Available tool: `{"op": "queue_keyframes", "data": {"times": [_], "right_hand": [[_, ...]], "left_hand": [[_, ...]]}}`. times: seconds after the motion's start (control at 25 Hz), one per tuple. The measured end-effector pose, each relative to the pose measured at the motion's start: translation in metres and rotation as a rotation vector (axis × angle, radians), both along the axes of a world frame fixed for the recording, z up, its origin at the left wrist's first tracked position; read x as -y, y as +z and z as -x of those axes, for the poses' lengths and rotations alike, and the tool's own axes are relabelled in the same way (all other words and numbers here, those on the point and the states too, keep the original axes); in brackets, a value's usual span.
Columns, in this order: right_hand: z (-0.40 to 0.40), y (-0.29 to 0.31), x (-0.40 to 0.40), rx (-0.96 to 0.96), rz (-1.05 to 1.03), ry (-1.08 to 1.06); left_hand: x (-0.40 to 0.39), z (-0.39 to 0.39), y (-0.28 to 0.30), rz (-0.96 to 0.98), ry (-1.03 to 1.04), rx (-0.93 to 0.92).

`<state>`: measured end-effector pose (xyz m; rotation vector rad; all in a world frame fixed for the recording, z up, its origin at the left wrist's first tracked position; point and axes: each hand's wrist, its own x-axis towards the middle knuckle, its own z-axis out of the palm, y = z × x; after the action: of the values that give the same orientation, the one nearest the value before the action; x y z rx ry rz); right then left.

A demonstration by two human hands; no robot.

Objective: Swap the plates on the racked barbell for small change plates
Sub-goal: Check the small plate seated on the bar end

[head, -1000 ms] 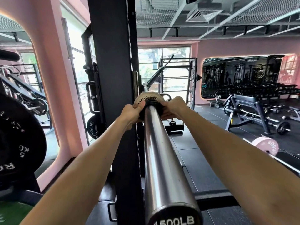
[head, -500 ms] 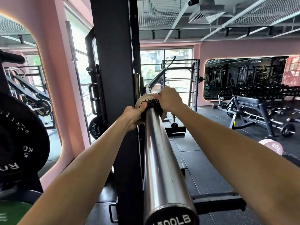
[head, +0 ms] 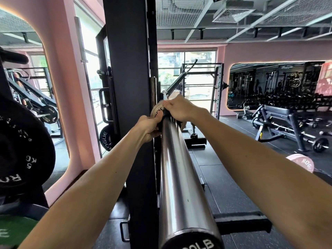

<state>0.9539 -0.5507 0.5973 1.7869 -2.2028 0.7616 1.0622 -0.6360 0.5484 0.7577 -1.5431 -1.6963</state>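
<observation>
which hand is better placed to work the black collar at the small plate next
Right, probably. The right hand lies over the top of the black collar on the sleeve, while the left hand holds low at the small plate, steadying it.

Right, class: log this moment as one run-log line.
left hand: grips collar | right hand: on collar, over change plate | barbell sleeve: racked

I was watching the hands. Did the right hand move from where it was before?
Yes. The right hand climbed from the right side of the small plate to its top edge, judged against the barbell sleeve. The left hand stayed low on the left.
</observation>
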Motion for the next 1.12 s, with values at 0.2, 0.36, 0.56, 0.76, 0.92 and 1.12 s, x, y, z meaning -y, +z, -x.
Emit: {"op": "queue_keyframes", "data": {"times": [0.2, 0.36, 0.56, 0.76, 0.92, 1.12], "right_hand": [[0.003, -0.01, 0.007, 0.136, 0.15, -0.04], [0.021, -0.024, 0.001, 0.515, 0.297, -0.16], [0.03, -0.035, 0.0, 0.806, 0.298, -0.221], [0.031, -0.028, -0.011, 0.88, 0.186, -0.133], [0.034, -0.032, -0.013, 1.046, 0.247, -0.065], [0.028, -0.035, -0.007, 1.184, 0.307, -0.115]], "left_hand": [[-0.004, -0.002, -0.001, 0.003, -0.027, 0.083], [-0.015, 0.0, 0.019, -0.034, -0.182, 0.162], [-0.031, 0.009, 0.033, 0.036, -0.118, 0.239], [-0.035, 0.009, 0.033, 0.057, -0.128, 0.197], [-0.037, 0.011, 0.03, 0.023, -0.171, 0.114], [-0.038, 0.009, 0.02, -0.098, -0.086, 0.03]]}}
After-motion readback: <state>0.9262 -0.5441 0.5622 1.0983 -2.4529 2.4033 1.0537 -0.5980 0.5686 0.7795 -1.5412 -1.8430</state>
